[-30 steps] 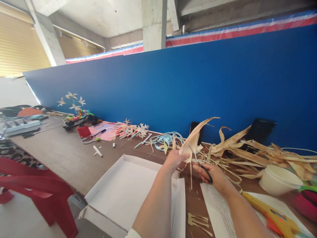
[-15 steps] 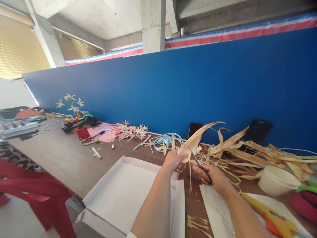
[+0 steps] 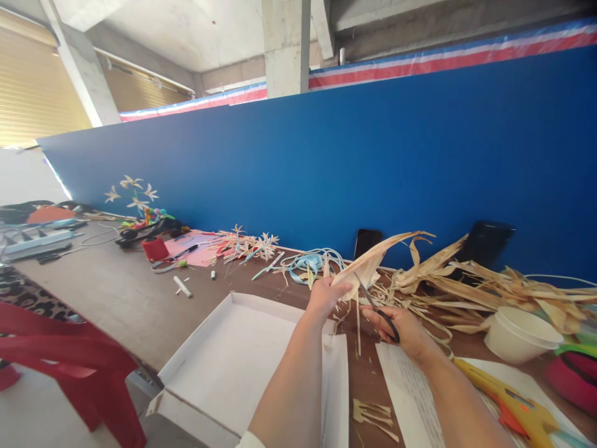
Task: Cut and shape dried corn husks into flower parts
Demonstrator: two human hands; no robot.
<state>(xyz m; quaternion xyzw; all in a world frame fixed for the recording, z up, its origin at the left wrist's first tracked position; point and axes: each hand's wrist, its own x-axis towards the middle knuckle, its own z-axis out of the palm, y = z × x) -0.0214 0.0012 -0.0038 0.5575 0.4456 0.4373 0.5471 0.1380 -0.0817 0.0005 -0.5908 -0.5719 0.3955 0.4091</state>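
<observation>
Between the fingers of my left hand (image 3: 328, 295) is a pale dried corn husk (image 3: 373, 258), its long tip curling up and to the right. My right hand (image 3: 402, 330) grips black-handled scissors (image 3: 386, 325), whose blades meet the husk's lower part just right of my left fingers. A thin husk strip (image 3: 359, 326) hangs below the blades. Under and behind both hands lie husk scraps, with a larger heap of dried husks (image 3: 504, 289) to the right. Several cut husk pieces (image 3: 373, 418) rest on the table nearer to me.
An open white cardboard box (image 3: 242, 354) sits left of my arms. To the right are a printed sheet (image 3: 410, 392), a yellow glue gun (image 3: 517, 398) and a cream tub (image 3: 522, 336). Husk flowers (image 3: 254, 246) and blue ribbon (image 3: 310, 264) lie along the blue partition (image 3: 326, 168).
The husk's tip has tilted slightly down and to the right. Both hands stay nearly in place, the scissors still at the husk. The view has shifted a little.
</observation>
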